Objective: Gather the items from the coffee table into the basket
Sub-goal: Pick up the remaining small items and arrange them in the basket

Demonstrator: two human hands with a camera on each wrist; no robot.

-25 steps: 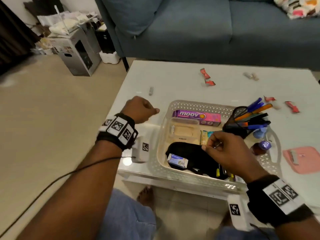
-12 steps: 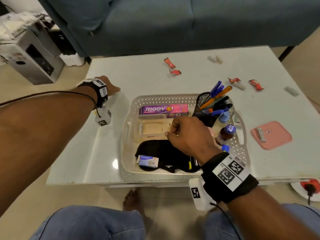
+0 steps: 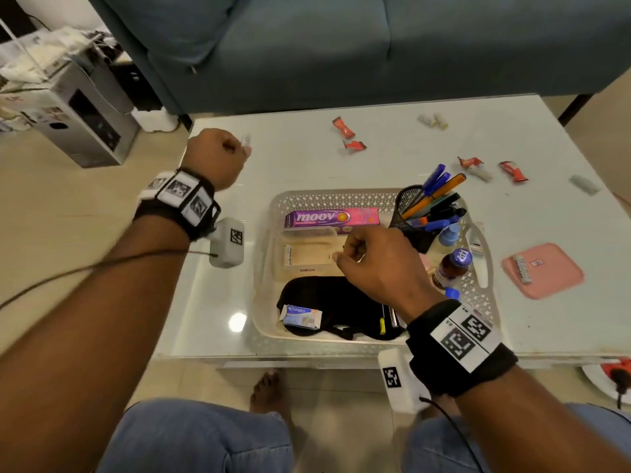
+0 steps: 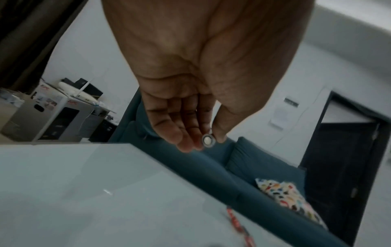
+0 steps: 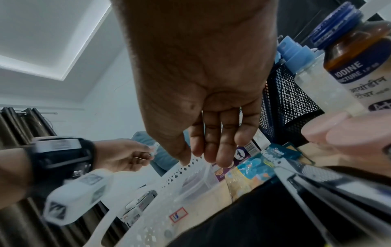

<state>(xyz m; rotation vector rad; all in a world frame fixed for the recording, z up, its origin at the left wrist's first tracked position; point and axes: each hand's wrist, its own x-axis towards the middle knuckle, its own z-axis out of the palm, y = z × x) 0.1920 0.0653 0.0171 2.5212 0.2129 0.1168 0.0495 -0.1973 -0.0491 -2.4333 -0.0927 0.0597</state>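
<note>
My left hand [image 3: 243, 149] hovers over the coffee table's [image 3: 307, 165] far-left part and pinches a small silver cylinder, like a battery [image 3: 246, 139], between thumb and forefinger; its round end [image 4: 208, 141] shows in the left wrist view. The white perforated basket [image 3: 341, 197] sits at the table's near edge. Over its middle hangs my right hand [image 3: 341, 256], fingers loosely curled and nothing in them [image 5: 203, 157]. Inside lie a pink moov box [image 3: 333, 217], a clear plastic box [image 3: 307, 257], a black eye mask [image 3: 334, 298], a mesh pen holder [image 3: 415, 208] and a brown iodine bottle [image 3: 452, 268].
Loose on the table: red wrappers [image 3: 343, 127] [image 3: 355, 145] [image 3: 512, 171], small pale cylinders [image 3: 432, 120] [image 3: 479, 172], a grey eraser-like block [image 3: 584, 184] and a pink pouch [image 3: 543, 270] at the right. A blue sofa [image 3: 341, 46] borders the far side; boxes [image 3: 78, 128] stand left.
My left hand reached to the small cylinder at the table's far left and lifted it in a pinch. The right hand stayed over the basket, drifting slightly left.
</note>
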